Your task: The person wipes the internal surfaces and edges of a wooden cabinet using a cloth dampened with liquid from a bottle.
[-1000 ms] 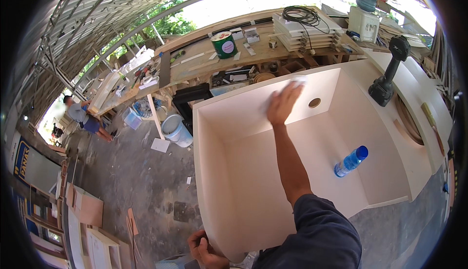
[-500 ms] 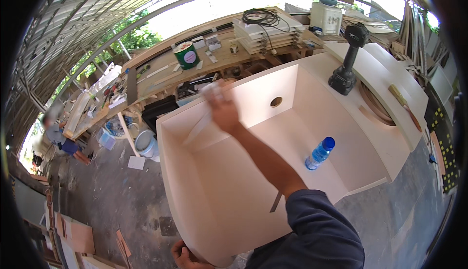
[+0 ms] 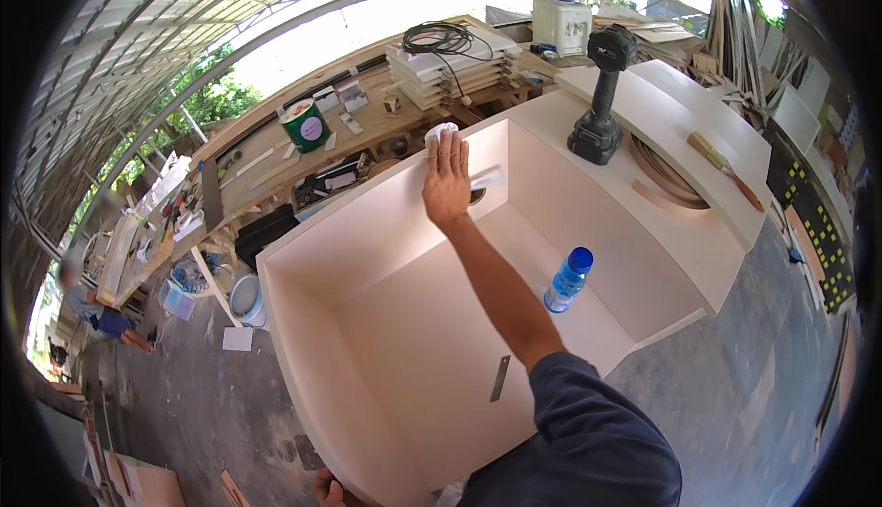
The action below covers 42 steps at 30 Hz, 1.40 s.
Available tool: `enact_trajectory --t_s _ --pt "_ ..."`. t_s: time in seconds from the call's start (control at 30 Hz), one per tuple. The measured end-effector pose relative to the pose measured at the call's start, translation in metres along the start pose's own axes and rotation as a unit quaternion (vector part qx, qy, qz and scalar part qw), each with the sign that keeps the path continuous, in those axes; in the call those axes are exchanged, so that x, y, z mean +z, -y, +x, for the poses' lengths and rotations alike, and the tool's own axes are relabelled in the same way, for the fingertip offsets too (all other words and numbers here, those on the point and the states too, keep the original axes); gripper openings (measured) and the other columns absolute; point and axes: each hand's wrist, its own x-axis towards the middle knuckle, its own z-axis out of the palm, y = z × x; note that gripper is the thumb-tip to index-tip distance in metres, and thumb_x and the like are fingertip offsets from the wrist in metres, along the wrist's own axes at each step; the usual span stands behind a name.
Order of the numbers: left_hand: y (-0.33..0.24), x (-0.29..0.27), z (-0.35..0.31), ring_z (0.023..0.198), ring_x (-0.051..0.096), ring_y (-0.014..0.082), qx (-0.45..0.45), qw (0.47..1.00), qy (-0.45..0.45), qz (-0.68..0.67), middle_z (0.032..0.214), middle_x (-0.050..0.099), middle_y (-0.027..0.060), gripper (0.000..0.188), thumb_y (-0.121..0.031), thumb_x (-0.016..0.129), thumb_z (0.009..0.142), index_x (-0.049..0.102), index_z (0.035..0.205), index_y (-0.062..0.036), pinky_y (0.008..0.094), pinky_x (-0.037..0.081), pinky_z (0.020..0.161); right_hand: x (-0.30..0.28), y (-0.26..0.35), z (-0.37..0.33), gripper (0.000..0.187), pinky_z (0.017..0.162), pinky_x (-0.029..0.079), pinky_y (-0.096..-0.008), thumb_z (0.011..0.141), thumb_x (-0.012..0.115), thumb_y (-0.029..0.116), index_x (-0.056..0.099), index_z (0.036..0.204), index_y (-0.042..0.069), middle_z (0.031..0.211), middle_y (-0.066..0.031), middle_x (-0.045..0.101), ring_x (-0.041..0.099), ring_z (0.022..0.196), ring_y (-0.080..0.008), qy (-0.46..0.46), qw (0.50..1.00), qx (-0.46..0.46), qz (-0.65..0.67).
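My right hand reaches across a pale, open-topped cabinet box to its far wall. Its fingers lie fairly straight over a white cloth at the wall's top edge; a loose end shows beside the palm, by a round hole. At the lower left, my left hand has its fingers curled at the box's near corner, partly cut off by the frame. Inside the box stand a blue-capped water bottle and, lying flat, a short metal ruler.
On the panel at the right stand a black cordless drill, a coil of edge banding and a paintbrush. Behind is a workbench with a green can and stacked panels. A bucket and another person are at the left.
My right hand has swept rightward along the far wall with the cloth and now appears sharp instead of blurred. The whole view has shifted, and the ruler shows fully. My left hand stays at the corner.
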Motion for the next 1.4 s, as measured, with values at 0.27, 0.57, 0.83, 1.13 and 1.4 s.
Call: enact_trajectory --t_s 0.27,0.57,0.83,1.13,1.4 --pt "0.024 -0.021 0.004 0.114 0.06 0.0404 0.317 0.907 0.103 0.258 0.127 0.058 0.0265 0.048 -0.031 0.069 0.093 0.058 0.123 0.0055 0.0511 0.051 0.095 0.025 -0.083 0.008 0.068 0.109 0.036 -0.0542 0.092 0.052 0.01 0.028 0.155 -0.001 0.163 -0.024 0.027 0.04 0.139 -0.0452 -0.147 0.95 0.226 0.159" --pt "-0.005 0.007 -0.004 0.113 0.061 0.0346 0.014 0.999 0.021 0.039 0.126 0.06 0.0201 0.039 -0.024 0.057 0.096 0.058 0.124 0.0032 0.0464 0.05 0.097 0.094 -0.089 -0.117 0.068 0.116 0.03 -0.0494 0.095 0.056 0.018 0.03 0.153 -0.003 0.16 -0.0273 0.028 0.033 0.146 -0.041 0.111 0.94 0.294 0.132" --pt "-0.004 -0.002 -0.002 0.11 0.062 0.0344 0.156 0.972 0.025 0.174 0.12 0.063 0.0216 0.048 -0.035 0.058 0.096 0.056 0.126 0.0023 0.0467 0.052 0.093 0.122 0.023 -0.132 0.084 0.121 0.027 -0.0505 0.087 0.062 0.015 0.017 0.151 -0.015 0.157 -0.0402 0.015 0.015 0.149 -0.0505 0.074 0.874 0.385 0.288" --pt "-0.005 0.007 -0.007 0.099 0.065 0.0462 0.405 0.801 0.085 0.433 0.109 0.066 0.0278 0.06 -0.052 0.063 0.093 0.067 0.109 0.0059 0.0534 0.053 0.083 0.092 0.073 -0.148 0.081 0.119 0.025 -0.0518 0.089 0.058 0.015 0.012 0.15 -0.013 0.155 -0.0418 0.011 0.012 0.146 -0.055 0.064 0.812 0.386 0.433" --pt "0.019 -0.022 0.015 0.104 0.063 0.0416 0.472 0.777 0.13 0.395 0.111 0.065 0.0266 0.065 -0.05 0.072 0.083 0.067 0.113 0.0076 0.0484 0.051 0.09 0.16 -0.13 -0.07 0.061 0.112 0.042 -0.0403 0.098 0.053 0.022 0.033 0.152 0.003 0.16 -0.0244 0.031 0.037 0.145 -0.0391 0.019 0.606 0.613 0.506"
